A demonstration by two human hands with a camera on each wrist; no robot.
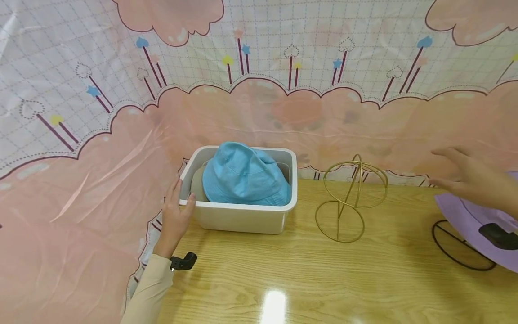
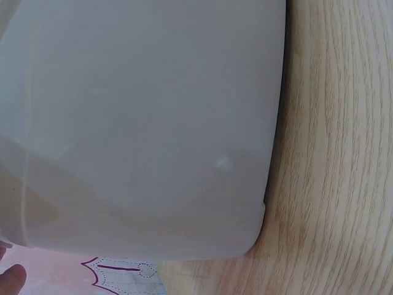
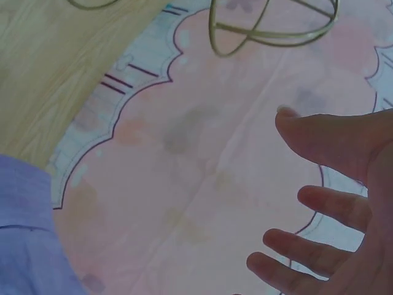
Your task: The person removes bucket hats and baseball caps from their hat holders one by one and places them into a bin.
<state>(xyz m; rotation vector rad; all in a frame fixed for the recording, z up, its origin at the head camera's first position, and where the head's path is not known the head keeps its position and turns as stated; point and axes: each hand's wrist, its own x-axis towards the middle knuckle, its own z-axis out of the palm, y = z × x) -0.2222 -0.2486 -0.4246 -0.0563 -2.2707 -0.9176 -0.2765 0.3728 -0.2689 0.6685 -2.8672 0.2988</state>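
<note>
My left hand [image 1: 176, 220] touches the near left corner of a white plastic bin [image 1: 240, 218], its fingers along the outer side and the thumb at the front rim. Inside the bin lies a light blue bucket hat [image 1: 244, 175], with a beige hat [image 1: 197, 184] partly hidden beneath it. The bin's wall [image 2: 141, 129] fills most of the left wrist view. At the far right my right hand [image 1: 473, 180] hovers above a purple hat [image 1: 461, 216], fingers apart and holding nothing. That hat sits on a black wire stand [image 1: 465, 265] and is cut off by the frame edge.
A gold wire hat stand [image 1: 356, 207] without a hat rises between the bin and the purple hat. All of this stands on a wooden table [image 1: 323, 279]. Behind and to the left hangs a pink patterned cloth [image 1: 251, 112].
</note>
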